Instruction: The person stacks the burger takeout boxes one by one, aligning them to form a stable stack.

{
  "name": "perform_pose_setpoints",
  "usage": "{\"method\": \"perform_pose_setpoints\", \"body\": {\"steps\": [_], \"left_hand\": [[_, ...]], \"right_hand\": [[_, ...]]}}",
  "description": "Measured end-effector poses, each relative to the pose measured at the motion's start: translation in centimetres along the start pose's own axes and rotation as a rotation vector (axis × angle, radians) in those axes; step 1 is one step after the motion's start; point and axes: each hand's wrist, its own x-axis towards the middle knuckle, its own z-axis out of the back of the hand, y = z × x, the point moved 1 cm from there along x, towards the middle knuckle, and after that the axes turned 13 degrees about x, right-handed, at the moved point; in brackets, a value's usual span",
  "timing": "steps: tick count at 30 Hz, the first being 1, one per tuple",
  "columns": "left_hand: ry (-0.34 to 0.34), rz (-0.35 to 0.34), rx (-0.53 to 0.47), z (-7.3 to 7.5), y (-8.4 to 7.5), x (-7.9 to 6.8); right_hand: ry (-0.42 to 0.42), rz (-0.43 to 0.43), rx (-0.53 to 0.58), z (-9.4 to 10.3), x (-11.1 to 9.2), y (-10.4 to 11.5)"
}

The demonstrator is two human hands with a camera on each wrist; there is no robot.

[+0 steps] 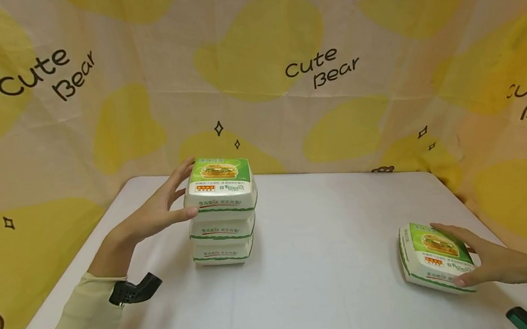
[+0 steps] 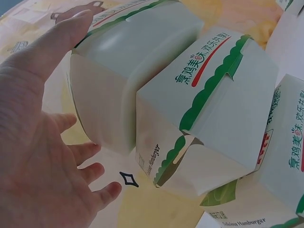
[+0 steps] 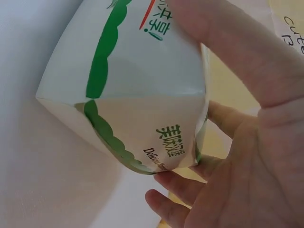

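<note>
Three white-and-green burger boxes stand in a stack [image 1: 222, 251] left of the table's middle. My left hand [image 1: 156, 210] is at the left side of the top burger box [image 1: 220, 189], thumb at its front corner and fingers spread toward the back. In the left wrist view, the top box [image 2: 104, 90] sits slightly askew to the one below [image 2: 213, 104]. Far right, my right hand [image 1: 493, 262] grips another burger box [image 1: 436, 254], thumb on its front and fingers behind. The right wrist view shows this box [image 3: 142, 123] close up, its lid seam lined in green.
A white table [image 1: 328, 263] lies under the boxes. Behind it hangs a yellow-patterned cloth [image 1: 256, 81] printed with "Cute Bear", also running along both sides. Dark straps [image 1: 133, 291] circle the wrists.
</note>
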Motion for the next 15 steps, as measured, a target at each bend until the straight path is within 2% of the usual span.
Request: {"method": "perform_pose_setpoints", "body": {"steps": [8, 15], "left_hand": [[0.008, -0.006, -0.007, 0.0, -0.1, 0.0], [0.007, -0.004, -0.007, 0.1, -0.1, 0.0]], "right_hand": [[-0.025, -0.027, -0.042, -0.2, 0.5, 1.6], [-0.112, 0.039, -0.066, 0.0, 1.6, 3.0]]}}
